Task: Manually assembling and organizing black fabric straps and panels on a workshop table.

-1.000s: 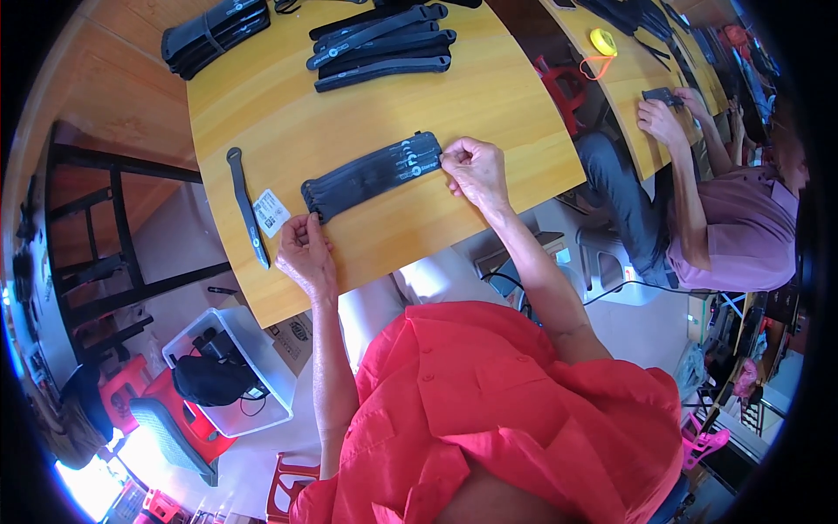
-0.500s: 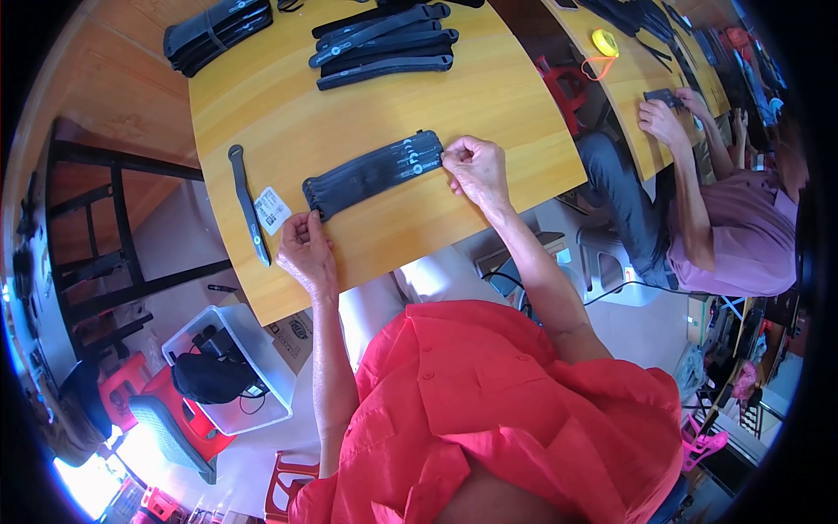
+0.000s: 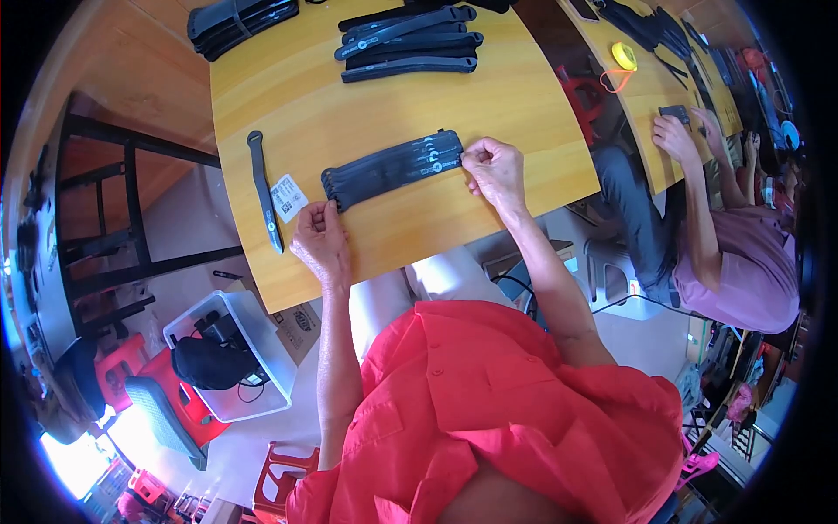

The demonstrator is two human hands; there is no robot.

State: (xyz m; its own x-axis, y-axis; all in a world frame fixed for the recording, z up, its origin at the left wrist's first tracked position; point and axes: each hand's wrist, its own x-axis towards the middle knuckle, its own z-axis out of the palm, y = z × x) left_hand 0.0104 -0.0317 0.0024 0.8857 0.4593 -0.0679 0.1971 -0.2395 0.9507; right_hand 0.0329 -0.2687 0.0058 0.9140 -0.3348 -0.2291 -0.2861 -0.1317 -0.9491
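Note:
A flat black pouch-like piece (image 3: 384, 175) with white print at its right end lies slantwise on the wooden table (image 3: 410, 240). My left hand (image 3: 321, 243) pinches its lower left corner between thumb and fingers. At the opposite end, my right hand (image 3: 496, 175) grips the right edge with closed fingers. Left of the piece lies a single black strap (image 3: 264, 188) with a slotted end. Between that strap and my left hand sits a white printed label (image 3: 288, 197).
A pile of black straps (image 3: 410, 66) and a banded black bundle (image 3: 240, 26) rest at the table's far side. On the floor at left stands a white bin (image 3: 278, 397) holding black items. A co-worker (image 3: 738, 262) sits right, near a yellow tape measure (image 3: 624, 56).
The whole view has shifted slightly, so the table and everything on it appear a little further right and up. Both hands keep their hold on the black piece.

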